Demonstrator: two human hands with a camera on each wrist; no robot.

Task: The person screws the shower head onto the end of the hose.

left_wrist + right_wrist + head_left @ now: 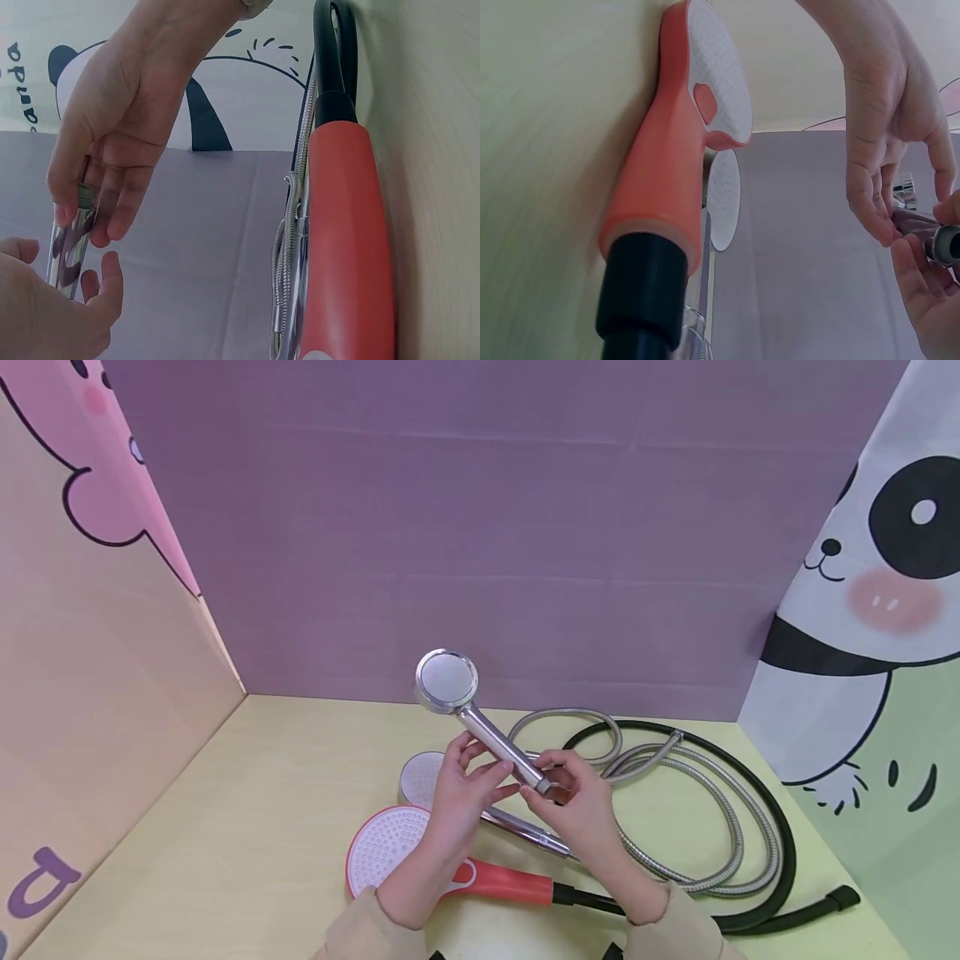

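Observation:
Both hands hold a chrome handheld shower head [495, 735] raised above the table, its round face up and to the left. The left hand [461, 797] grips the handle along its middle with thumb and fingers. At the handle's lower end, the right hand [581, 806] pinches close to the threaded connector. In the right wrist view the open round end of the handle [946, 244] shows between the fingers. Below the forearms lies a red shower head [510, 882] with a white spray face. Another chrome shower head [420, 779] lies behind it, partly hidden by the left hand.
A black hose [787, 852] runs from the red shower head and loops around the right side, its loose end near the table's right edge. Silver metal hoses [738, 839] lie coiled inside that loop. A purple backdrop [480, 527] and printed side panels enclose the pale table [225, 827].

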